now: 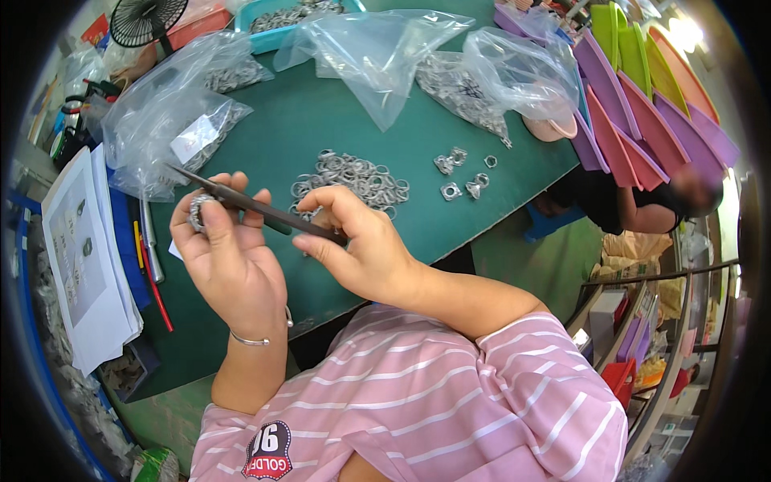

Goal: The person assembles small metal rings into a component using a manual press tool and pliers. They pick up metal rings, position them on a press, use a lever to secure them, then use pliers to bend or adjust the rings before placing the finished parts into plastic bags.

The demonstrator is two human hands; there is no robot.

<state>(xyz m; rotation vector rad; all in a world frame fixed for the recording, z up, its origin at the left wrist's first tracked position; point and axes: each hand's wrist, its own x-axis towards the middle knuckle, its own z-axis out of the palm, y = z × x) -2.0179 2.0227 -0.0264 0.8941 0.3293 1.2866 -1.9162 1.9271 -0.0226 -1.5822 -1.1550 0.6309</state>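
Between thumb and fingers of my left hand (229, 261) is a grey metal ring (197, 212), held upright. My right hand (357, 245) grips the thick end of a long dark pointed tool (269, 212), which looks like tweezers. Its shaft crosses over my left fingers, and the slim tip sticks out past the ring; I cannot tell whether it touches the ring. Just beyond my hands lies a pile of grey metal rings (353, 178) on the green table (321, 108). Several separate metal pieces (451, 191) lie to the right of the pile.
Clear plastic bags of metal parts (466, 92) line the table's far side, near a blue tray (277, 24) and a pink cup (550, 124). Printed sheets (84, 257) and pens (152, 281) lie left. Stacked colored bins (642, 112) stand right, beside another person (642, 205).
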